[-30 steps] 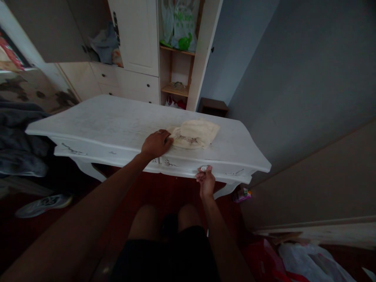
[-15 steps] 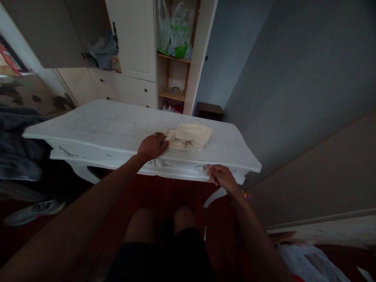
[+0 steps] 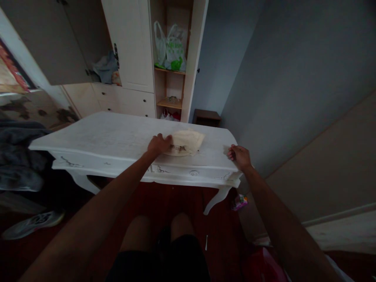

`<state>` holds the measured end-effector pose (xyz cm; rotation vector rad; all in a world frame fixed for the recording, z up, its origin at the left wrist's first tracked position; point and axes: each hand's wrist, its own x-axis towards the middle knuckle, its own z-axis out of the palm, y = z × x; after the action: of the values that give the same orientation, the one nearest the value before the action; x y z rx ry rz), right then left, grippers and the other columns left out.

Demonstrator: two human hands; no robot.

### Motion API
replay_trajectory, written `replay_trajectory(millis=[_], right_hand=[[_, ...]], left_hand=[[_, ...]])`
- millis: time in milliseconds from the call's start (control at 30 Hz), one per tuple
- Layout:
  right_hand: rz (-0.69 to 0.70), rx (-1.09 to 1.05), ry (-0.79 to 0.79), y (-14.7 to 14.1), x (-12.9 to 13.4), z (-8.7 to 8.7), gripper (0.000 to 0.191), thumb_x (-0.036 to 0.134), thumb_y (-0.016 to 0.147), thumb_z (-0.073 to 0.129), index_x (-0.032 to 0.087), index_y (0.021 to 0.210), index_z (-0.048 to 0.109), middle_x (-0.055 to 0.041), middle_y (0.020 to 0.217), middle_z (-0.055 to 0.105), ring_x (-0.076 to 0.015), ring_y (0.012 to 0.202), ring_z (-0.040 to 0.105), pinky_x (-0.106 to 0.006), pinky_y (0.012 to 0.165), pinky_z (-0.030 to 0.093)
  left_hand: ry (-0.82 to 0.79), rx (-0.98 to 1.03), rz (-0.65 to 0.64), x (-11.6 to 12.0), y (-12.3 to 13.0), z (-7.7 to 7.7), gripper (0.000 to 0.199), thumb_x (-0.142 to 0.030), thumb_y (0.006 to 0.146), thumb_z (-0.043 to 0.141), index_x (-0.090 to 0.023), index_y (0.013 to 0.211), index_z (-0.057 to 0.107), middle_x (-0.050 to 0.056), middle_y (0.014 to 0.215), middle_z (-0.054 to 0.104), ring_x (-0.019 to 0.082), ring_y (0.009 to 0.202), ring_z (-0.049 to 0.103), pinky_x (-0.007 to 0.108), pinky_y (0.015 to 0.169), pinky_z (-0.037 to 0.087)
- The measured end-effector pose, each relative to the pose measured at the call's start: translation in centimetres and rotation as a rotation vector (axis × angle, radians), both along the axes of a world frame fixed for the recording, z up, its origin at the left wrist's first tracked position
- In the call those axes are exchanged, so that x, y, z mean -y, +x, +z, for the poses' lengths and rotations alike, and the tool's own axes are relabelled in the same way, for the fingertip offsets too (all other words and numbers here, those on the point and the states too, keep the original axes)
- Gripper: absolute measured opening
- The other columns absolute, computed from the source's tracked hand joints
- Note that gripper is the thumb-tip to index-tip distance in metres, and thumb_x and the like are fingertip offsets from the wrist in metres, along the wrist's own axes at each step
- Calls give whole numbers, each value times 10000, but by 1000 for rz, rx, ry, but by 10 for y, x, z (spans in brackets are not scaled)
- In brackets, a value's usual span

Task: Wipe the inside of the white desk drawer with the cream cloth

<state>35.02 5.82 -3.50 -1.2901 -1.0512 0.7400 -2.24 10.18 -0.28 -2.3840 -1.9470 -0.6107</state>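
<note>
A cream cloth bag (image 3: pixel 188 141) with dark print lies crumpled on the white table (image 3: pixel 117 131). My left hand (image 3: pixel 160 144) is closed on the bag's left end, against the tabletop. Over the table's right end, my right hand (image 3: pixel 240 155) is raised with its fingers curled inward. Whether those fingers hold anything is hidden. Below the front edge, a drawer with a round knob (image 3: pixel 194 173) is shut.
Behind the table stands an open wardrobe (image 3: pixel 133 47) with plastic bags (image 3: pixel 175 51) on a shelf. A grey wall (image 3: pixel 282 90) rises at right. Dark clothing (image 3: pixel 19 152) is heaped at left, above a shoe (image 3: pixel 33 224). A pink packet (image 3: pixel 240 201) lies near the right table leg.
My right hand has moved from beside the drawer knob up and right, over the tabletop's end. My left hand now reaches further onto the bag. The view has tilted upward slightly.
</note>
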Motion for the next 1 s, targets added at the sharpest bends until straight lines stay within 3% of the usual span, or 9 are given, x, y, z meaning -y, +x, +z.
replay_trajectory(millis=[100, 267, 333, 400, 467, 567, 733, 867, 1000], right_hand=[[0, 41, 16, -2, 0, -3, 454, 592, 709, 703, 153, 634, 610, -24, 492, 612, -94, 381, 494, -222, 365, 388], [-39, 118, 32, -2, -3, -7, 476, 624, 705, 678, 162, 619, 604, -14, 475, 608, -91, 365, 486, -213, 351, 381], [-46, 146, 32, -2, -3, -7, 479, 627, 710, 666, 163, 609, 600, -15, 475, 606, -91, 362, 483, -213, 349, 375], [-46, 169, 31, -3, -2, -7, 478, 626, 721, 648, 165, 607, 596, -17, 482, 609, -92, 365, 485, -217, 355, 378], [-49, 191, 33, -4, 0, -6, 472, 621, 734, 633, 168, 609, 594, -16, 487, 608, -92, 370, 484, -221, 365, 382], [-57, 224, 36, -6, 4, -6, 451, 601, 751, 619, 172, 614, 595, -11, 492, 604, -96, 387, 487, -226, 384, 386], [-92, 293, 27, -9, 6, -4, 388, 511, 799, 582, 180, 596, 597, -7, 490, 599, -111, 410, 493, -243, 426, 387], [-154, 454, 1, -9, 6, -3, 328, 375, 824, 557, 183, 564, 611, -15, 508, 615, -131, 480, 543, -262, 525, 414], [-183, 573, -16, -8, 6, -5, 330, 350, 844, 505, 185, 582, 619, -29, 555, 648, -144, 528, 579, -275, 593, 441]], left_hand=[[34, 117, 54, 9, 37, 11, 672, -629, 920, 281, -124, 1323, 465, 252, 1315, 551, 354, 1291, 472, 502, 1014, 369], [-183, 171, -11, 15, 85, 27, 1128, -755, 637, 634, -175, 1507, 209, 256, 1443, 430, 436, 1297, 438, 520, 979, 398], [-189, 90, 16, 17, 92, 28, 1081, -633, 640, 704, -217, 1514, 221, 237, 1389, 483, 451, 1220, 505, 528, 928, 433], [-140, 64, 4, 24, 91, 24, 890, -475, 732, 662, -246, 1503, 279, 198, 1308, 549, 404, 1144, 574, 489, 897, 465], [-57, 118, -31, 43, 80, 15, 773, -375, 788, 599, -232, 1494, 317, 169, 1250, 582, 338, 1101, 609, 431, 909, 475], [120, 239, -46, 95, 49, -11, 736, -372, 813, 573, -221, 1490, 329, 138, 1288, 562, 295, 1151, 575, 389, 989, 451], [208, 405, 138, 178, -18, -69, 612, -393, 826, 536, -263, 1410, 407, 106, 1309, 562, 287, 1222, 526, 401, 1035, 441], [114, 438, 273, 182, -37, -93, 560, -426, 832, 529, -269, 1359, 420, 98, 1314, 572, 291, 1223, 540, 417, 1002, 463], [-73, 343, 354, 155, -8, -100, 533, -462, 826, 543, -185, 1279, 490, 188, 1246, 598, 350, 1121, 606, 452, 874, 514]])
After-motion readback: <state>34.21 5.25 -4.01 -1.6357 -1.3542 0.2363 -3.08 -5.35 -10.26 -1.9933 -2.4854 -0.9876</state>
